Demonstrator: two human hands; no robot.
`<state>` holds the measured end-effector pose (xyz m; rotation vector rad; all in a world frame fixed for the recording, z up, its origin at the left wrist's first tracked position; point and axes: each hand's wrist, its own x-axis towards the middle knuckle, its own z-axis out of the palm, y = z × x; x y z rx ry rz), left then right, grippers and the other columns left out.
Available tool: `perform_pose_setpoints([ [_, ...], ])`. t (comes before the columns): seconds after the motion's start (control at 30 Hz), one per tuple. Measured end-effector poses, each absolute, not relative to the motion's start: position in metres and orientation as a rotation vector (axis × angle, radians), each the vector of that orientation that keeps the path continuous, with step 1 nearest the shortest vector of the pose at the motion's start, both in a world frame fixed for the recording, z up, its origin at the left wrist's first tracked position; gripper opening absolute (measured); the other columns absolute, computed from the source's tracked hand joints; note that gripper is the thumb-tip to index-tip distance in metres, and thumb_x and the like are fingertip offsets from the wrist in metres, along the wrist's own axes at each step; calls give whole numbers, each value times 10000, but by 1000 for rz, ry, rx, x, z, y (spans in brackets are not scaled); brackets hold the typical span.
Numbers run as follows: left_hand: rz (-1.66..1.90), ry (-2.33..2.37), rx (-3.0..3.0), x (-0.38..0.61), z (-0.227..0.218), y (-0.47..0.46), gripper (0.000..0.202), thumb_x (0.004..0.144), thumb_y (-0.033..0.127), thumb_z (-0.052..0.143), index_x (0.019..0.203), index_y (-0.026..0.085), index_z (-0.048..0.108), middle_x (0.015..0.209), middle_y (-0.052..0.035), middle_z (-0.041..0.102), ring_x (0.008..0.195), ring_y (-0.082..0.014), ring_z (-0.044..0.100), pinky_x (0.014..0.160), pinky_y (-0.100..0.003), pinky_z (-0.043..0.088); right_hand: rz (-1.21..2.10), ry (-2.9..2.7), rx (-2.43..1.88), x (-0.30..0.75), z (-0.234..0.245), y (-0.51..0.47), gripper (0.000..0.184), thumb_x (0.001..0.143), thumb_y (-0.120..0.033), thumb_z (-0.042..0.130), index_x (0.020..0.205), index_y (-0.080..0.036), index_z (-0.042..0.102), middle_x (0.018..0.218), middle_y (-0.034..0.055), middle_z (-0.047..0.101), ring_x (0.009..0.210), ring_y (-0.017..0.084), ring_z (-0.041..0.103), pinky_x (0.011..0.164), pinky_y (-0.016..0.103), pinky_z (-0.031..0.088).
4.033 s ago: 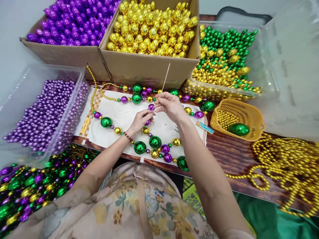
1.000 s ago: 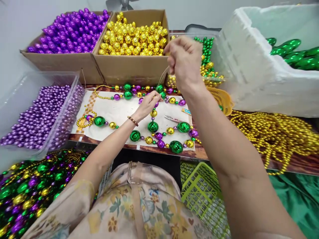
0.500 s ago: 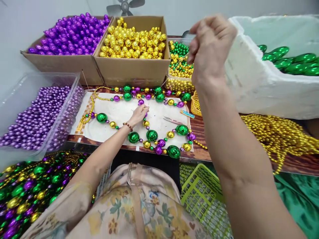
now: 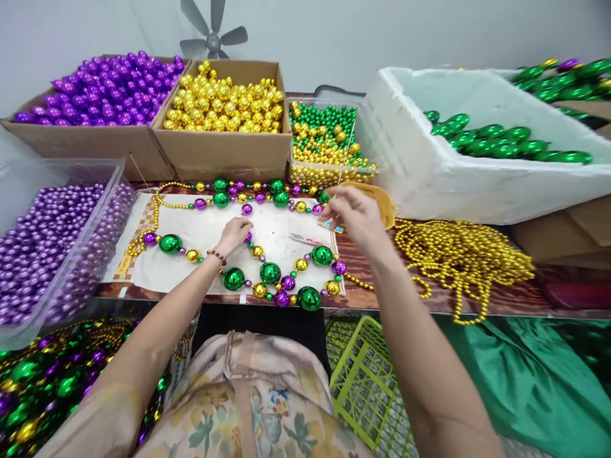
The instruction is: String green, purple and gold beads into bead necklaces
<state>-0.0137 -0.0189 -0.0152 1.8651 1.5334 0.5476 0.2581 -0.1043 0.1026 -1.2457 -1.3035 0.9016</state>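
My left hand (image 4: 233, 235) is closed in a pinch at the upper end of a short hanging strand, beside a small purple bead (image 4: 248, 237). That strand joins a bead necklace (image 4: 270, 273) of green, gold and purple balls lying on a white cloth (image 4: 210, 222). A loose purple bead (image 4: 247, 208) rests just above my left fingertips. My right hand (image 4: 356, 216) is raised over the cloth's right end, its fingers pinching a long thin needle (image 4: 346, 152) that points upward. Any thread between the hands is too fine to make out. Scissors (image 4: 305, 239) lie between them.
Cardboard boxes of purple beads (image 4: 114, 89) and gold beads (image 4: 224, 102) stand behind. A clear tub of purple beads (image 4: 57, 235) is at left. At right are a foam box (image 4: 458, 172), gold bead strings (image 4: 458, 254) and a yellow basket (image 4: 382, 203). A green crate (image 4: 363, 369) sits below.
My right hand has come down from high up to just above the cloth, still pinching. My left hand stays at the strand. The whole view has shifted, showing more of the right side.
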Motion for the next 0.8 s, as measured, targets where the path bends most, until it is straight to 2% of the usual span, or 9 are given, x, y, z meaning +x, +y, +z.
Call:
perform_pose_setpoints([
  [0.1, 498, 1619, 1878, -28, -8, -20, 253, 844, 281, 517, 842, 184, 752, 1047, -111, 769, 1028, -278, 672, 911, -346, 482, 1003, -1097, -1299, 262, 63, -121, 314, 794, -436, 679, 966, -180, 624, 699, 8, 678, 637, 146, 690, 474, 205, 497],
  [0.27, 360, 1712, 1867, -51, 0, -19, 262, 832, 352, 535, 818, 200, 747, 825, -79, 766, 820, -270, 690, 755, -336, 494, 1129, -904, -1299, 249, 14, -133, 411, 741, -521, 695, 963, -177, 657, 705, 27, 680, 627, 179, 692, 466, 239, 503],
  [0.33, 278, 1711, 1918, -61, 2, -19, 270, 835, 374, 534, 846, 207, 746, 888, -81, 769, 854, -277, 690, 777, -345, 495, 1177, -893, -1290, 243, 2, -135, 412, 753, -516, 680, 990, -179, 666, 707, 28, 677, 645, 186, 695, 462, 237, 497],
  [0.4, 146, 1745, 1990, -69, 6, -16, 288, 850, 378, 513, 904, 212, 742, 1035, -92, 760, 945, -294, 684, 828, -366, 497, 1198, -906, -1273, 240, -7, -136, 387, 784, -479, 651, 1028, -180, 666, 718, 28, 683, 664, 182, 698, 471, 228, 496],
  [0.5, 27, 1824, 2151, -64, 29, -10, 326, 864, 326, 471, 1025, 200, 725, 1174, -127, 707, 1035, -319, 663, 890, -415, 494, 1206, -929, -1245, 236, -16, -138, 335, 823, -429, 602, 1041, -179, 655, 738, 27, 696, 675, 172, 706, 480, 217, 493],
  [0.6, 291, 1535, 2430, -8, 69, -12, 334, 897, 299, 453, 1105, 198, 694, 1146, -123, 679, 1012, -279, 655, 928, -411, 494, 1248, -934, -1260, 230, -17, -139, 289, 869, -388, 536, 1026, -177, 655, 723, 25, 696, 628, 170, 698, 459, 222, 473],
  [0.7, 603, 999, 2560, 99, 96, -22, 289, 963, 288, 433, 1068, 220, 694, 1072, -97, 680, 994, -225, 646, 897, -350, 508, 1216, -1081, -1344, 222, -12, -141, 241, 922, -298, 473, 985, -188, 678, 652, 5, 673, 550, 156, 661, 513, 246, 478],
  [0.8, 447, 658, 2652, 215, 93, -24, 244, 980, 287, 477, 934, 187, 695, 963, -109, 686, 942, -236, 660, 871, -369, 510, 1109, -1294, -1433, 219, -5, -143, 242, 946, -213, 450, 942, -202, 692, 623, -1, 670, 572, 165, 666, 595, 262, 487],
])
